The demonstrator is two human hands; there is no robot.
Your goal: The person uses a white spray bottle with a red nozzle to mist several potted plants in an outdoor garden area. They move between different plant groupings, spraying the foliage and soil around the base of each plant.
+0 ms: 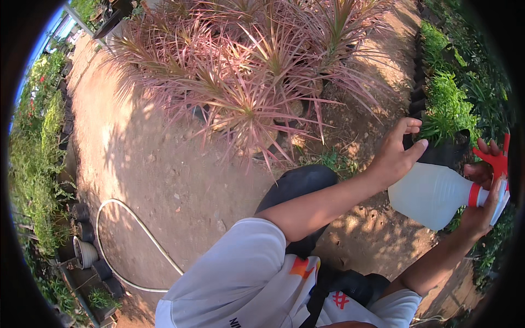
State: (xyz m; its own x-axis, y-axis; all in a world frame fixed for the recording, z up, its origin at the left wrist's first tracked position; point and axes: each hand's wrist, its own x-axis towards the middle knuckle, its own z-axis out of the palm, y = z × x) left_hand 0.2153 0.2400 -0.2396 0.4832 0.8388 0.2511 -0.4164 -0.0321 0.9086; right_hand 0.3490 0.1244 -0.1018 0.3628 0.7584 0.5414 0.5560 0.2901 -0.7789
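My right hand (480, 197) grips a translucent white spray bottle (428, 194) at its neck and sprayer head, near the right rim of the view. The bottle has a red collar (474, 194) and a red trigger (494, 160), with some fingers around the trigger. Cloudy pale liquid or plastic shows in its body; I cannot tell which. My left hand (400, 149) reaches across to the right with thumb and fingers apart, holding nothing visible. It is beside the bottle's base and close to a bright green leafy plant (449, 106) in a row of black grow bags (418, 94).
Spiky pink-and-green dracaena plants (250, 106) stand ahead in pots. A pale hose (135, 217) loops over the bare soil path (172, 197) at left. Black pots (80, 212) and a white pot (85, 253) line the left edge beside dense foliage (33, 201).
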